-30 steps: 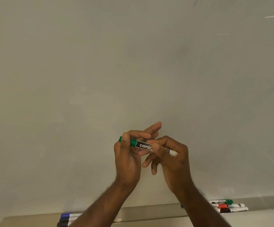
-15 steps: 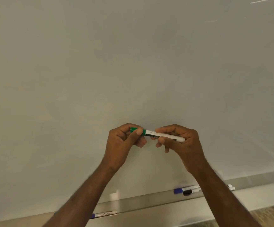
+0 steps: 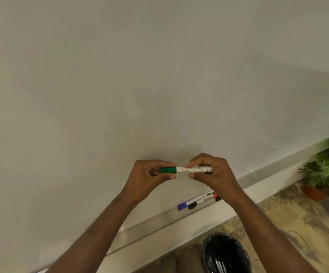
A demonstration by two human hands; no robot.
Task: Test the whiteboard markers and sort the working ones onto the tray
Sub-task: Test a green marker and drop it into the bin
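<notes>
Head view: green marker (image 3: pixel 186 170) held level in front of the whiteboard (image 3: pixel 159 75), lower than a second ago. Left hand (image 3: pixel 150 175) now pinched round the green cap (image 3: pixel 168 170), right hand (image 3: pixel 212 172) clamped on the white barrel — cap still seated. Likely about to uncap and test. Tray (image 3: pixel 159 221) below, other markers (image 3: pixel 197 201) lying on it. Bin (image 3: pixel 226 253) underneath.

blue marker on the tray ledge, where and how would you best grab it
Pinch the blue marker at its white barrel, coming from above and in front: it lies flat along the tray, the whiteboard close behind it and a black-capped marker right alongside.
</notes>
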